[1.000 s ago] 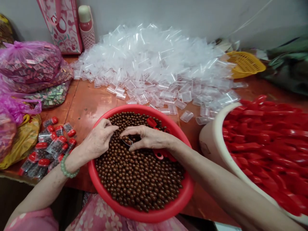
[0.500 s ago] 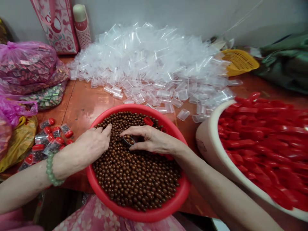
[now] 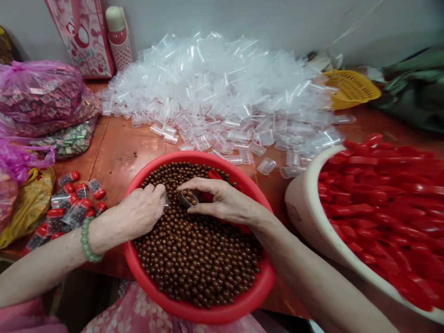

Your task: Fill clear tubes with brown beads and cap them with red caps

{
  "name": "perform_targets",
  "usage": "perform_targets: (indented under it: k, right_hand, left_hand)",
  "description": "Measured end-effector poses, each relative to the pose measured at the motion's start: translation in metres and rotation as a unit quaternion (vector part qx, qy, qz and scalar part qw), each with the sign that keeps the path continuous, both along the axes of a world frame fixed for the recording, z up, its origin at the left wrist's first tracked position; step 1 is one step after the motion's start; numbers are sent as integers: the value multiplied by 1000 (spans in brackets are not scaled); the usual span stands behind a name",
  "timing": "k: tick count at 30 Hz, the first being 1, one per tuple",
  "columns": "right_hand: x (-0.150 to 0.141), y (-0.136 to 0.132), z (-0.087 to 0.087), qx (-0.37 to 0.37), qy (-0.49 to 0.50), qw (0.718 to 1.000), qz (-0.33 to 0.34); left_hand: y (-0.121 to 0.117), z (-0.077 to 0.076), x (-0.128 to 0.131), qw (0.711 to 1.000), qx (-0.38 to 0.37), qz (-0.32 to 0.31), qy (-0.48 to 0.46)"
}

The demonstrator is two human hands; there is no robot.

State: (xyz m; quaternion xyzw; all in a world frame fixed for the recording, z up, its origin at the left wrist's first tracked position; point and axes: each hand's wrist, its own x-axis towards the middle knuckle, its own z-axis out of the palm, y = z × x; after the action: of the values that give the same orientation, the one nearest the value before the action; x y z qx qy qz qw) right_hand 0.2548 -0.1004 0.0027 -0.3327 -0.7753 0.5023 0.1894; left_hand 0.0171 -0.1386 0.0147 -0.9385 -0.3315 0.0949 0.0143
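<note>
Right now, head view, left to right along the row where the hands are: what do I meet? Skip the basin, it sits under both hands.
Yellow plastic bag → red-capped clear containers → left hand → right hand → white tub of red plastic pieces.

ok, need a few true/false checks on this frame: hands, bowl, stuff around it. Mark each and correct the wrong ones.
1. The right hand holds a clear container with brown balls in it. True.
2. The left hand is inside the white tub. False: it is over the red bowl.
3. The green bracelet is on the right wrist. False: left wrist.
4. The yellow basket is beside the clear heap. True.
5. The white tub is full of brown balls. False: red plastic pieces.
</note>
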Motion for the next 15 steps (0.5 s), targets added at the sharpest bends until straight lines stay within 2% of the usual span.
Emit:
perform_targets:
  k: [5, 7, 11, 15]
  right_hand:
    - [-2, -2, -1, -4, -8, 1000, 13]
    - [-1, -2, -2, -3, -3, 1000, 6]
    - [1, -3, 0, 7, 3, 1000, 3]
    - [6, -4, 3, 7, 9, 1000, -17]
  left_hand:
    - [22, 15, 9, 988, -131, 84, -23]
    - [31, 21, 13, 981, -160, 106, -20]
    - [40, 23, 23, 988, -132, 76, -7]
    - [29, 19, 41, 988, -127, 89, 25]
